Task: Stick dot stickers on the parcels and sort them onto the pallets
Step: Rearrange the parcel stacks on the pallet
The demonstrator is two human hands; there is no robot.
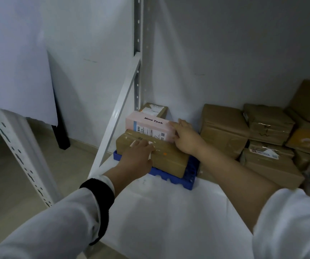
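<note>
**A:** White shelf point(159, 212) below us, a heap of brown taped parcels point(223, 128) to the right, a blue pallet point(171, 177) at the left corner.

**B:** On that pallet, a brown parcel point(171, 157); the left hand point(137, 156) lies flat on it, fingers relaxed.

**A:** Behind and above it, a pink box point(150, 126) printed "Mine Took", barcode label point(148, 132) on the front, print too small to read.

**B:** The right hand point(185, 139) touches the box's right end; gripping or only pressing, I can't tell.

**A:** And an orange dot sticker point(165, 153) on the brown parcel's top.
</note>
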